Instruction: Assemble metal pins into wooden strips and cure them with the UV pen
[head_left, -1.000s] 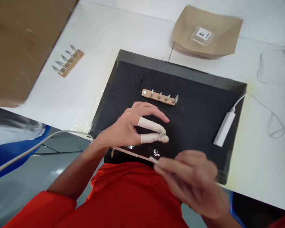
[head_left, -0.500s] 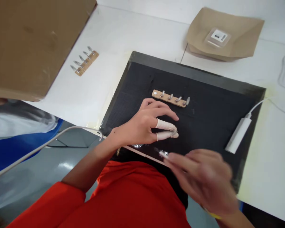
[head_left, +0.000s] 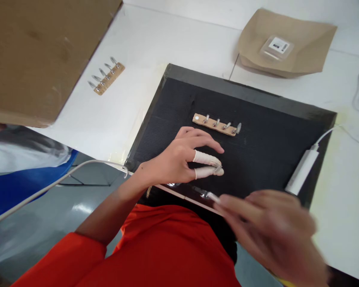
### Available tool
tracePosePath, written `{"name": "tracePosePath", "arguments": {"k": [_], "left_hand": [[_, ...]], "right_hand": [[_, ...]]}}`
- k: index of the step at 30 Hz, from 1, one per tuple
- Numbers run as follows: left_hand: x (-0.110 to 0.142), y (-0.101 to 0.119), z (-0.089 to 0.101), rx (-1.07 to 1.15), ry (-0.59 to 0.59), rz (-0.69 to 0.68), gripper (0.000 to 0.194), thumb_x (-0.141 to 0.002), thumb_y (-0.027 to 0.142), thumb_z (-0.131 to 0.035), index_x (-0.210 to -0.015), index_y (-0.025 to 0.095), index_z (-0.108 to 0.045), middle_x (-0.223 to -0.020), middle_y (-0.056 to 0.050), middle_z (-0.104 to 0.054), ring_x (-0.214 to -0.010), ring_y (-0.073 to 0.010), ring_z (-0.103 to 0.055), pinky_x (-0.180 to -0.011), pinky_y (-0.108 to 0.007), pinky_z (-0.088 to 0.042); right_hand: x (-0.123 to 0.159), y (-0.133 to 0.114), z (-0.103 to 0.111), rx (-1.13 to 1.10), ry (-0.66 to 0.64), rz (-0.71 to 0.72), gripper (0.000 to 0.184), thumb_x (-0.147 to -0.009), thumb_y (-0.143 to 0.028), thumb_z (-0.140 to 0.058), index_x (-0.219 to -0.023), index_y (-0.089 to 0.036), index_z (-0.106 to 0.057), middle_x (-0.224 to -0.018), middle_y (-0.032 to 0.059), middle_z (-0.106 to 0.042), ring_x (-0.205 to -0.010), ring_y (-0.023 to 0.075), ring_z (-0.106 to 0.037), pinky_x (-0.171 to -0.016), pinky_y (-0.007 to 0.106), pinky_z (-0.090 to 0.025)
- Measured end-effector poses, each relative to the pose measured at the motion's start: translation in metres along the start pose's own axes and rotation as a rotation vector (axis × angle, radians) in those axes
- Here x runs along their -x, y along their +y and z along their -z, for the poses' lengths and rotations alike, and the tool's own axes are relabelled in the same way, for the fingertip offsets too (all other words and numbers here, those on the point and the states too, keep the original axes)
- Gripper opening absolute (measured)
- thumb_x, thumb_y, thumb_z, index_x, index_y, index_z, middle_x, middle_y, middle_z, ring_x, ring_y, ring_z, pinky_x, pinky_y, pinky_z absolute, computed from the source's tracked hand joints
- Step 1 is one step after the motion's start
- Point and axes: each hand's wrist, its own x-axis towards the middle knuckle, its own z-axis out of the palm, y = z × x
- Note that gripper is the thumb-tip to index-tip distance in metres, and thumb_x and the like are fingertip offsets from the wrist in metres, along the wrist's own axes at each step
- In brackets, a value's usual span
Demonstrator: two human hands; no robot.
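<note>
My left hand (head_left: 184, 157) rests on a black mat (head_left: 257, 115), its thumb and forefinger in pale finger cots pinched on a small metal part (head_left: 219, 169). My right hand (head_left: 272, 227) is blurred near the mat's front edge, fingers closed round a thin metal tool (head_left: 205, 194) whose tip points left, just below the left fingers. A small wooden strip with several metal pins (head_left: 217, 124) lies on the mat just beyond the left hand.
A second pin strip (head_left: 106, 74) lies on the white table at the left, near a brown cardboard sheet (head_left: 38, 52). A folded brown paper with a labelled packet (head_left: 283, 44) sits at the back right. A white adapter with cable (head_left: 302, 173) lies on the mat's right side.
My right hand has drifted right and slightly down with the tool. The left hand keeps its pinch in place. The view has shifted a little.
</note>
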Motion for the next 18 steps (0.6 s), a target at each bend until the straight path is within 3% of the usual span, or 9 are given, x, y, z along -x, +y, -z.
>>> {"name": "tracePosePath", "arguments": {"k": [3, 6, 10, 14, 18], "left_hand": [[0.000, -0.001, 0.000, 0.023, 0.011, -0.005, 0.003, -0.093, 0.028, -0.080, -0.092, 0.028, -0.082, -0.116, -0.003, -0.080, -0.115, -0.0215, -0.069, -0.106, -0.041, -0.045], [0.000, -0.001, -0.001, 0.046, 0.031, -0.015, 0.001, -0.092, 0.025, -0.081, -0.091, 0.026, -0.081, -0.114, -0.004, -0.080, -0.113, -0.0213, -0.070, -0.106, -0.041, -0.048], [0.000, -0.001, -0.001, 0.080, 0.032, -0.007, 0.003, -0.091, 0.024, -0.081, -0.092, 0.027, -0.082, -0.114, -0.005, -0.080, -0.113, -0.0221, -0.070, -0.105, -0.042, -0.050], [0.000, 0.000, -0.001, 0.194, 0.050, 0.028, 0.004, -0.089, 0.022, -0.083, -0.089, 0.025, -0.082, -0.113, -0.005, -0.080, -0.111, -0.0220, -0.070, -0.104, -0.043, -0.053], [0.001, 0.002, 0.001, 0.289, 0.063, 0.059, 0.008, -0.086, 0.017, -0.085, -0.089, 0.024, -0.082, -0.112, -0.007, -0.080, -0.111, -0.0225, -0.070, -0.102, -0.041, -0.056]], "right_hand": [[-0.004, -0.001, 0.001, 0.047, 0.052, 0.018, 0.016, -0.089, -0.019, -0.077, -0.102, -0.027, -0.075, -0.069, -0.0023, -0.069, -0.059, 0.0152, -0.061, -0.060, 0.031, -0.053], [-0.010, -0.004, 0.001, 0.006, -0.032, 0.091, 0.017, -0.090, -0.018, -0.077, -0.104, -0.027, -0.075, -0.071, -0.0019, -0.071, -0.064, 0.0153, -0.064, -0.063, 0.029, -0.055], [-0.014, -0.003, 0.000, 0.060, 0.137, -0.012, 0.028, -0.088, -0.016, -0.078, -0.113, -0.028, -0.072, -0.071, -0.0025, -0.071, -0.060, 0.0167, -0.063, -0.057, 0.032, -0.051], [-0.007, -0.002, -0.001, -0.059, -0.049, 0.022, 0.019, -0.089, -0.022, -0.078, -0.105, -0.030, -0.074, -0.067, -0.0032, -0.068, -0.054, 0.0147, -0.058, -0.055, 0.031, -0.050], [0.006, -0.007, -0.005, -0.069, -0.020, -0.083, 0.028, -0.089, -0.022, -0.076, -0.116, -0.030, -0.072, -0.070, -0.0024, -0.069, -0.062, 0.0164, -0.063, -0.061, 0.031, -0.052]]}}
